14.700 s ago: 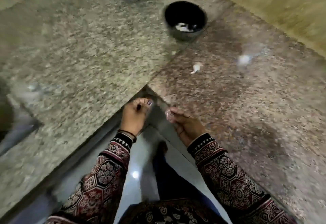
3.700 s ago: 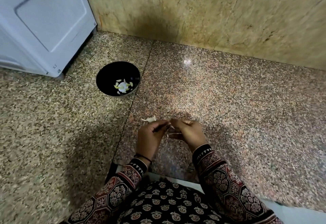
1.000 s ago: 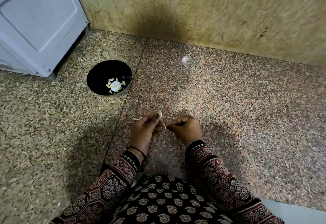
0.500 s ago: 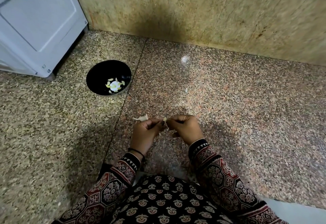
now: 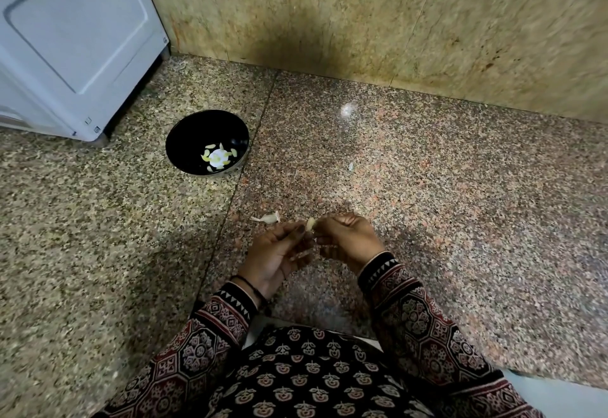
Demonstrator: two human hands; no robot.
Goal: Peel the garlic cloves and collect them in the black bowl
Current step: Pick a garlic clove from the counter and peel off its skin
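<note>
1. Across the speckled granite surface (image 5: 460,220) nothing large has been shifted in the last second, and the scene is framed much as it was
2. The black bowl (image 5: 184,128) is seen up to the left, well apart from the hands and near the white appliance (image 5: 75,39); the peeled cloves (image 5: 217,157) at its bottom look unchanged, so nothing has been added to it of late
3. The left hand (image 5: 276,256) has been lowered and brought back against the right hand (image 5: 348,239); a second ago it was raised a little with a strip of skin standing up from it, and now the two are met at the fingertips, fingers curled, each thumb and forefinger pinched on the same clove
4. A papery piece (image 5: 268,218) is left on the surface just beyond the left hand, where it lay before; whether it is a whole clove or only skin cannot be told
5. The garlic clove (image 5: 310,224) is held between both hands above the surface, and more pale flesh is shown than half a second ago; the peel is judged nearly off, so the carry to the bowl is probably close
6. A tiny scrap (image 5: 351,166) has been left untouched farther out
</note>
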